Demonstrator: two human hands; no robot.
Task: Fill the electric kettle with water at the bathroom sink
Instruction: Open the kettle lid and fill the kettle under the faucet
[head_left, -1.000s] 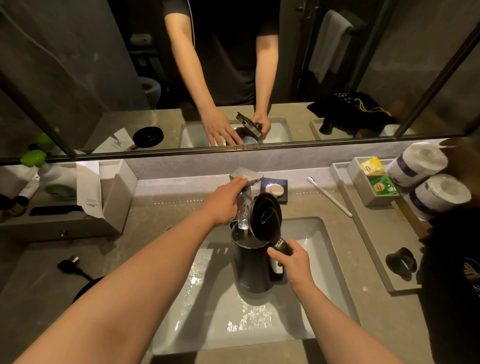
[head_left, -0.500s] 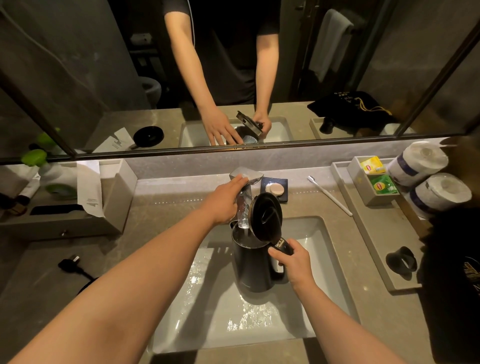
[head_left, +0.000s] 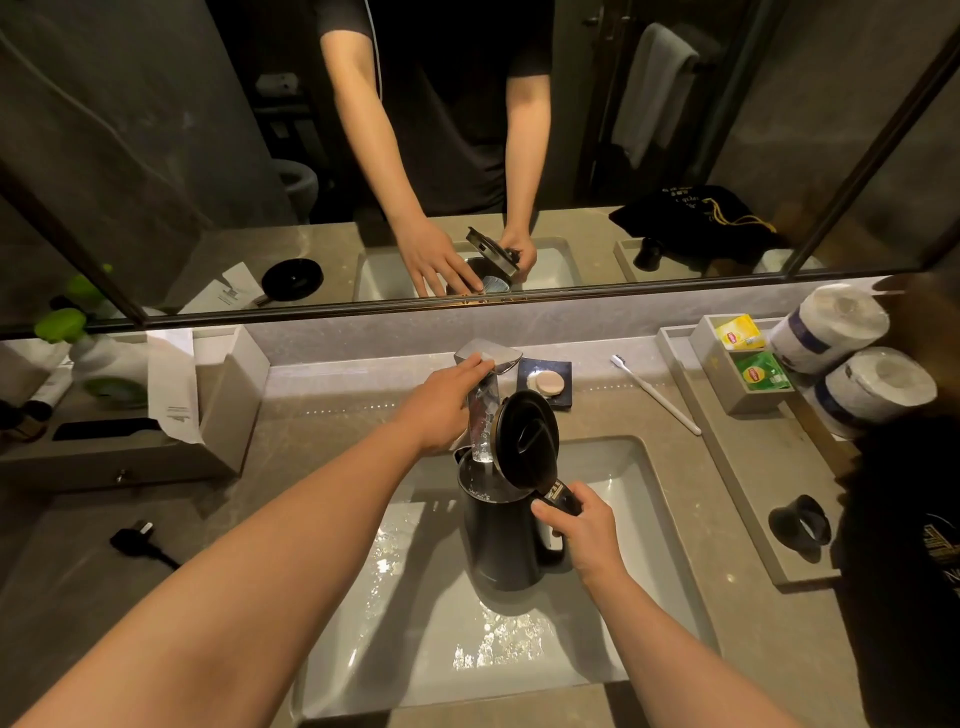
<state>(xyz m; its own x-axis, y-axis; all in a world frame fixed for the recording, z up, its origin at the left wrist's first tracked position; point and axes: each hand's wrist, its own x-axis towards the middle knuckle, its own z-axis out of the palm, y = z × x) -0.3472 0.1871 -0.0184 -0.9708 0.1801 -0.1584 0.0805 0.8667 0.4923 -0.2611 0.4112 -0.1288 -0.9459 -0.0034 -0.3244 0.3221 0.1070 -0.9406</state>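
Observation:
A dark grey electric kettle (head_left: 498, 540) stands upright in the white sink basin (head_left: 639, 499), its black lid (head_left: 527, 436) flipped open. My right hand (head_left: 582, 525) grips the kettle's handle. A stream of water (head_left: 483, 421) runs from the chrome faucet (head_left: 493, 356) into the kettle's open mouth. My left hand (head_left: 441, 400) rests on the faucet's left side, fingers laid over the lever.
A soap dish (head_left: 545, 382) and a white toothbrush (head_left: 654, 395) lie behind the sink. A tray with tea bags (head_left: 748, 353), toilet rolls (head_left: 852, 358) and a black ring (head_left: 800, 527) stands at the right. The kettle's plug (head_left: 132, 538) and a tissue box (head_left: 208, 410) are at the left.
Hardly anything has moved. Water keeps running into the kettle and both hands hold their places.

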